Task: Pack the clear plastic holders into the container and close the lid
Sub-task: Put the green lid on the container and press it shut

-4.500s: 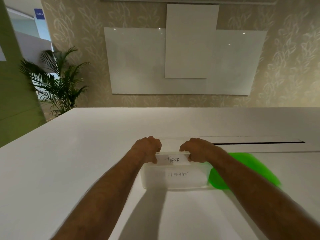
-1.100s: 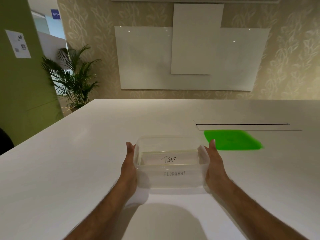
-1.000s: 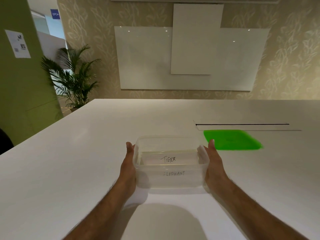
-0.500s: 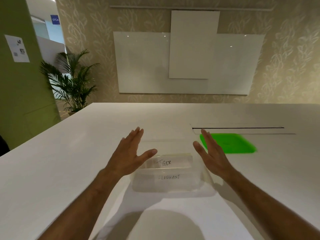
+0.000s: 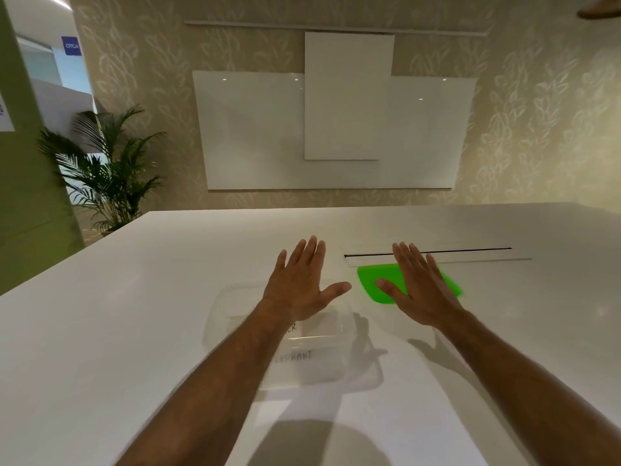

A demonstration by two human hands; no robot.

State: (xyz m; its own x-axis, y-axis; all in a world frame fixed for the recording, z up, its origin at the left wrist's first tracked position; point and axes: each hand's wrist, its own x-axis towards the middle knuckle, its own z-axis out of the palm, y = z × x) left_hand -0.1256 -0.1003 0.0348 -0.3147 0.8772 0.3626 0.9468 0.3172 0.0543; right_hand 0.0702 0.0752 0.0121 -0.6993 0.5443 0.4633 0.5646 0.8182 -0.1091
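A clear plastic container (image 5: 232,317) rests on the white table in front of me, partly hidden by my left forearm. Inside it lie clear holders with hand-written labels; one label reads ELEPHANT (image 5: 295,357). My left hand (image 5: 299,284) hovers above the container's far side, fingers spread, holding nothing. My right hand (image 5: 416,287) is raised to the right of the container, fingers apart and empty, above the bright green lid (image 5: 373,280) that lies flat on the table.
The white table (image 5: 117,314) has a long cable slot (image 5: 470,252) just beyond the lid. A potted palm (image 5: 107,176) stands past the table's far left corner. Whiteboards (image 5: 336,129) hang on the patterned wall behind.
Both hands let go of the container's sides, rose and moved forward with spread fingers. The right hand now hangs over the green lid. The container stays on the table.
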